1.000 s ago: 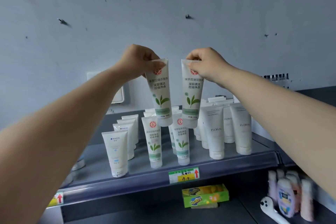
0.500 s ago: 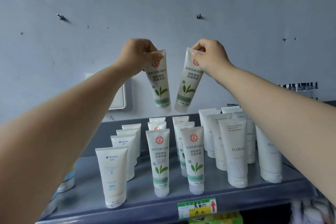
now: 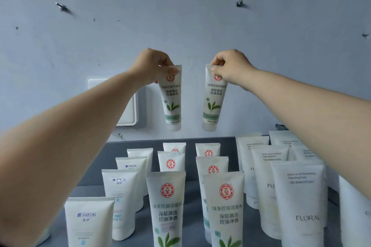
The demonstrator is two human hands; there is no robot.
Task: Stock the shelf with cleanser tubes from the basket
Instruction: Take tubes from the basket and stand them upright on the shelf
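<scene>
Head view, close above shelf point(image 3: 210, 190)

right tube point(image 3: 213, 98) swung back upright, both tubes now farther apart

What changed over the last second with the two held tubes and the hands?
The right tube, tilted half a second ago, hangs nearly upright again, spaced apart from the left tube. The view closed in on the shelf. Unchanged: left hand and right hand each pinch a tube's crimped end.

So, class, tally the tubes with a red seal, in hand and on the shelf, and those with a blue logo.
Red-seal tubes in hand: 2
Red-seal tubes on the shelf: 6
Blue-logo tubes: 4
Total: 12
</scene>
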